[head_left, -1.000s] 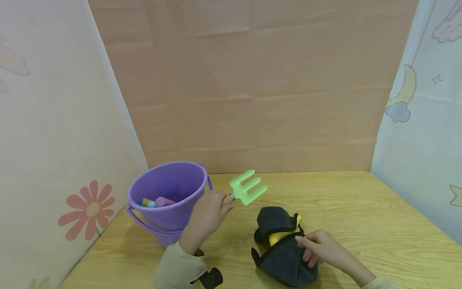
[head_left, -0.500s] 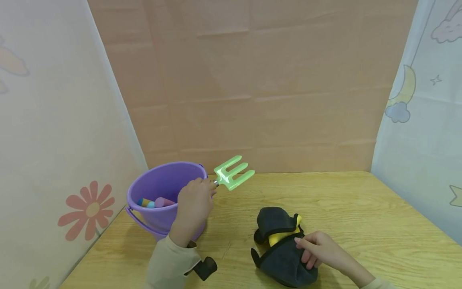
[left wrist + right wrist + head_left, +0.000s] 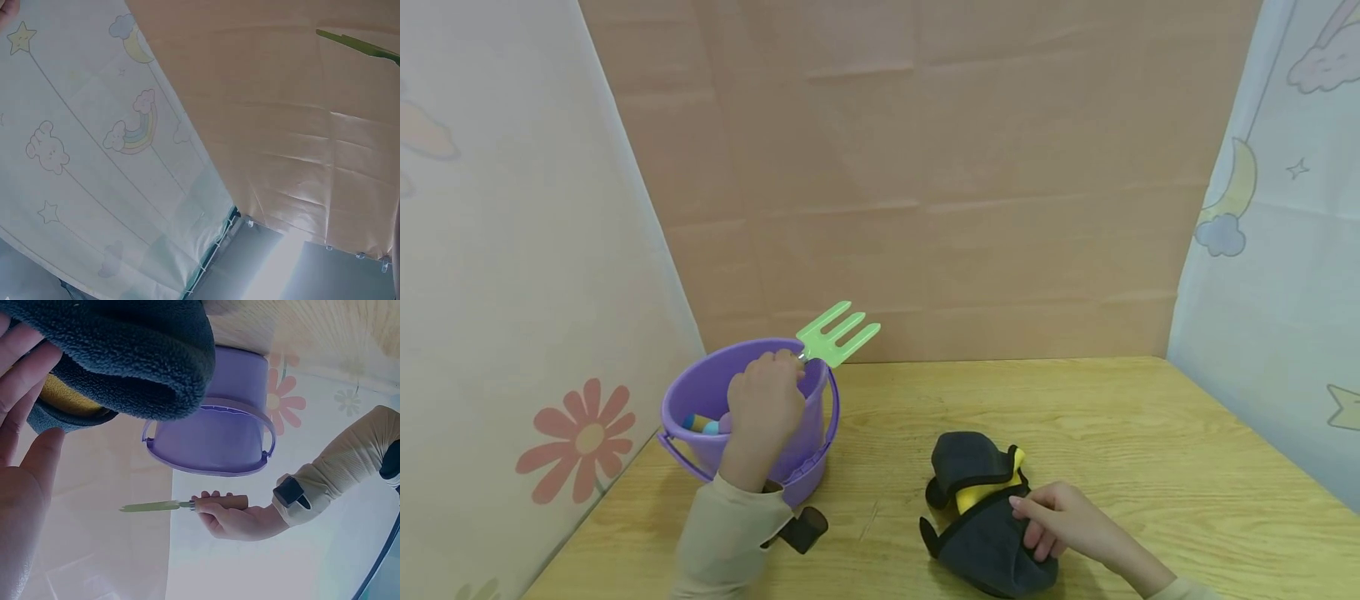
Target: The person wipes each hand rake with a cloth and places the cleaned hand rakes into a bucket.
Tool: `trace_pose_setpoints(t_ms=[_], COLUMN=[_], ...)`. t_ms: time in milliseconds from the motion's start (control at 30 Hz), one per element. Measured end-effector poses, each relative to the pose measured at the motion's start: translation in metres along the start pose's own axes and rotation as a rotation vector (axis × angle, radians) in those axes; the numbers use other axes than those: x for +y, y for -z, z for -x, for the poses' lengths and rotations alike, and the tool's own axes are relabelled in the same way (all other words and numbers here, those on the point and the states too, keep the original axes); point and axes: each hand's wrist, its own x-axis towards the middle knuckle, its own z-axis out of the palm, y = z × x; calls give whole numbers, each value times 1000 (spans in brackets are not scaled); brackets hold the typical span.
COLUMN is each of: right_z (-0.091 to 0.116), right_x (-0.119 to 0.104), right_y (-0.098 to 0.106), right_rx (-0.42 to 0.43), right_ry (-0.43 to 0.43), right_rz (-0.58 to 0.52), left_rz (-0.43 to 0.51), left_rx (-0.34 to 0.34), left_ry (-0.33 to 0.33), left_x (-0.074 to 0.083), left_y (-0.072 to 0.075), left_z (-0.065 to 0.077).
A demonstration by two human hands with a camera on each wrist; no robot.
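Observation:
My left hand (image 3: 765, 404) grips a small garden fork by its wooden handle (image 3: 228, 501). The fork's three light green tines (image 3: 835, 335) point up and to the right, over the far right rim of a purple bucket (image 3: 711, 379). Only a green edge of the fork (image 3: 362, 47) shows in the left wrist view. My right hand (image 3: 1063, 521) rests at the side of a dark, fleecy cloth thing (image 3: 996, 542) with black edging and a yellow part (image 3: 973, 497). In the right wrist view, the right thumb (image 3: 47, 453) stands apart from the fingers beside the fleece.
Pale blue, yellow and pink pieces (image 3: 703, 424) lie inside the bucket. Its purple handle (image 3: 835, 408) hangs down outside. The wooden table (image 3: 1112, 417) meets a brown backdrop (image 3: 925, 208), with printed white sheets at left (image 3: 512, 250) and right (image 3: 1300, 317).
My left hand has carried the garden fork left and upward, from beside the bucket to over its right part. The right hand and the dark cloth thing have stayed in place.

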Motion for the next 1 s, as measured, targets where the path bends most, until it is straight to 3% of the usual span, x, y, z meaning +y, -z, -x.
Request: trace_pose_setpoints(t_ms=[233, 767, 1000], right_z=[0, -2, -3], right_x=[-1, 0, 1], right_y=[-1, -3, -4], right_rx=[2, -1, -20], right_ry=[-3, 0, 14], right_rz=[8, 12, 0], left_rz=[-4, -53, -29], left_rx=[5, -146, -206], left_ry=[50, 145, 187], left_x=[-11, -21, -28], left_y=[7, 15, 24], left_z=[1, -2, 2])
